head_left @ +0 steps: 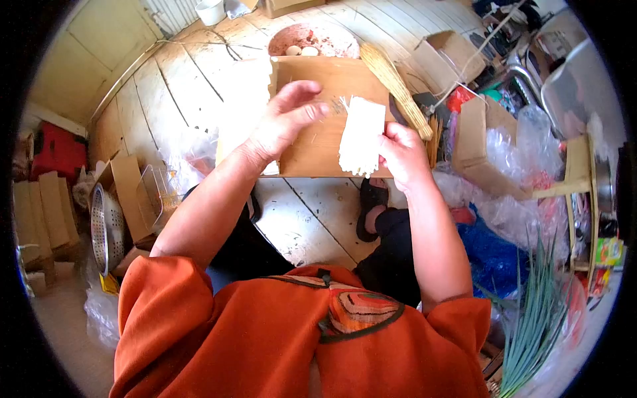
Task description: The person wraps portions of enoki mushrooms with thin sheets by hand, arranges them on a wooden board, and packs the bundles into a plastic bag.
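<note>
The white fringed sheet (361, 136) is in the right hand (403, 156), whose thumb and fingers pinch its right side; it hangs over the right half of the wooden board (308, 158), its ragged lower end by the near edge. The left hand (285, 119) is over the board's left part, thumb and fingers spread apart around bare air, well apart from the sheet. A straw broom (395, 89) slants from the far right corner down the right edge, just beside the right hand. At the far edge sits a pinkish basin (342, 41) with two egg-like pieces (309, 51) inside. Past the right edge are a cardboard box (488, 126) and clear plastic bags (534, 129); along the left edge, a white area is too washed out to identify.
</note>
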Motion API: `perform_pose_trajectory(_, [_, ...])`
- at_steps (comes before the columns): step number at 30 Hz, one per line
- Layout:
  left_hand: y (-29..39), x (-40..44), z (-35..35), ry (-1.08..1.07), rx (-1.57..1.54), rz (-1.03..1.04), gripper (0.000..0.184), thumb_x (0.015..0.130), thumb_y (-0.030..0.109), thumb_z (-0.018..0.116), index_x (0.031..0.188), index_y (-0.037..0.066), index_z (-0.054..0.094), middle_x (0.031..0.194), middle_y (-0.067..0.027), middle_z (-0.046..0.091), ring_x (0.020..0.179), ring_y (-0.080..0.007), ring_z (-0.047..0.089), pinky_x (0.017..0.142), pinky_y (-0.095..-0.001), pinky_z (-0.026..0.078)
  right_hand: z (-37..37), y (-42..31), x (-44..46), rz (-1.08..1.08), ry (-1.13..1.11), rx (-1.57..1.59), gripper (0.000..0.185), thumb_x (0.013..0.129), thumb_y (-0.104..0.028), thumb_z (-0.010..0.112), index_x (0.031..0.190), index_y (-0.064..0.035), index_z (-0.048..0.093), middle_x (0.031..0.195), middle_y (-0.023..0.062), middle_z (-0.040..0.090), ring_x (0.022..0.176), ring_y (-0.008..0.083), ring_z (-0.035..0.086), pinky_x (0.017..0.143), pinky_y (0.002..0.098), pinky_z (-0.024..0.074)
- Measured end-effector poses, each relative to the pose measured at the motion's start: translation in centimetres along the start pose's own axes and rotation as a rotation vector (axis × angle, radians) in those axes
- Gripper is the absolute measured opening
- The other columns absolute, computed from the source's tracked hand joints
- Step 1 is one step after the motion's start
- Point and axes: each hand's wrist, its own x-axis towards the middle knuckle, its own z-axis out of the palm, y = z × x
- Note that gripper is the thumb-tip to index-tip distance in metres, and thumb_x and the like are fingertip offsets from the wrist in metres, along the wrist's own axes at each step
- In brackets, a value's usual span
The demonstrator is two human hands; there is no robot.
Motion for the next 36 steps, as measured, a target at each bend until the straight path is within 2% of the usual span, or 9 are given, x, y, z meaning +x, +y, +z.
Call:
perform_pose_trajectory(3, [-1.7, 0.6, 0.6, -0.109, -0.087, 0.033, 0.064, 0.088, 0.035, 0.07, 0.137, 0.003, 0.045, 0.136, -0.0111, 0.051, 0.127, -0.0213, 0.045, 0.109, -0.0354, 0.033, 1.8, -0.2, 2.3, -0.048, -0.08, 0.021, 0.026, 0.088, -0.021, 0.069, 0.102, 0.0, 0.065, 0.085, 0.0031, 0.068, 0.067, 0.0063, 0.058, 0.058, 0.0217, 0.0441])
perform_pose_trajectory(5, [-3.0, 0.5, 1.1, -0.33, -0.207, -0.159, 0.057, 0.089, 0.037, 0.069, 0.131, 0.003, 0.052, 0.125, -0.008, 0.06, 0.117, -0.0174, 0.052, 0.106, -0.0329, 0.037, 2.2, 0.3, 2.8, -0.021, -0.114, -0.034, 0.021, 0.088, -0.014, 0.069, 0.099, 0.0043, 0.065, 0.088, 0.0049, 0.068, 0.075, 0.0098, 0.062, 0.067, 0.0246, 0.0499])
perform_pose_trajectory(8, [-3.8, 1.0, 1.7, -0.153, -0.305, -0.193, 0.049, 0.089, 0.037, 0.069, 0.123, 0.003, 0.059, 0.114, -0.0046, 0.065, 0.108, -0.0135, 0.056, 0.102, -0.0304, 0.04, 2.2, 0.9, 4.1, 0.018, -0.099, -0.064, 0.022, 0.087, -0.013, 0.07, 0.098, 0.0052, 0.066, 0.089, 0.0055, 0.068, 0.078, 0.0103, 0.062, 0.07, 0.0256, 0.0513])
perform_pose_trajectory(11, [-5.2, 1.2, 1.1, -0.118, -0.25, -0.266, 0.05, 0.088, 0.037, 0.07, 0.121, 0.001, 0.058, 0.114, -0.0054, 0.064, 0.108, -0.0138, 0.056, 0.101, -0.0304, 0.04, 2.2, 1.9, 4.7, 0.045, -0.09, -0.098, 0.024, 0.085, -0.013, 0.072, 0.097, 0.0056, 0.066, 0.09, 0.0064, 0.069, 0.08, 0.0101, 0.062, 0.071, 0.0263, 0.0517])
perform_pose_trajectory(15, [-5.2, 1.1, 0.2, -0.087, -0.242, -0.204, 0.049, 0.092, 0.035, 0.064, 0.122, -0.003, 0.055, 0.107, -0.009, 0.065, 0.098, -0.0138, 0.06, 0.09, -0.0279, 0.047, 3.1, 1.9, 5.9, 0.025, -0.17, -0.106, 0.022, 0.084, -0.01, 0.07, 0.098, 0.0058, 0.066, 0.089, 0.0061, 0.068, 0.08, 0.0096, 0.062, 0.07, 0.0262, 0.0518])
perform_pose_trajectory(25, [-5.5, 1.6, -1.5, -0.033, -0.129, -0.132, 0.046, 0.094, 0.036, 0.058, 0.114, -0.005, 0.056, 0.098, -0.0082, 0.064, 0.089, -0.014, 0.061, 0.083, -0.0292, 0.05, 3.9, 2.2, 7.6, 0.057, -0.215, -0.116, 0.018, 0.08, -0.01, 0.068, 0.093, 0.0031, 0.068, 0.082, 0.0028, 0.067, 0.072, 0.0079, 0.06, 0.063, 0.0248, 0.0494])
perform_pose_trajectory(29, [-4.5, 1.4, -2.7, -0.038, -0.167, -0.282, 0.064, 0.086, 0.053, 0.065, 0.114, -0.004, 0.057, 0.099, -0.0091, 0.065, 0.092, -0.014, 0.061, 0.086, -0.0287, 0.049, 3.4, 1.9, 8.0, 0.069, -0.209, -0.12, 0.017, 0.08, -0.012, 0.068, 0.089, 0.0023, 0.068, 0.079, 0.002, 0.066, 0.069, 0.0074, 0.059, 0.061, 0.0245, 0.0485])
perform_pose_trajectory(35, [-6.3, 1.7, -4.3, -0.048, -0.24, -0.097, 0.084, 0.072, 0.072, 0.067, 0.115, 0.001, 0.056, 0.097, -0.0085, 0.065, 0.087, -0.0169, 0.062, 0.08, -0.0295, 0.051, 1.1, 1.9, 8.0, 0.168, -0.161, -0.378, 0.021, 0.076, -0.015, 0.067, 0.087, 0.0026, 0.068, 0.075, 0.0046, 0.067, 0.065, 0.0092, 0.06, 0.059, 0.0268, 0.0491])
perform_pose_trajectory(36, [-6.4, 1.8, -4.2, -0.05, -0.261, -0.032, 0.08, 0.076, 0.071, 0.064, 0.114, 0.001, 0.056, 0.098, -0.0096, 0.065, 0.086, -0.0164, 0.061, 0.079, -0.0294, 0.05, 0.4, 2.2, 8.1, 0.185, -0.144, -0.482, 0.023, 0.075, -0.017, 0.067, 0.087, 0.0027, 0.068, 0.075, 0.006, 0.068, 0.064, 0.0106, 0.061, 0.059, 0.0282, 0.0496])
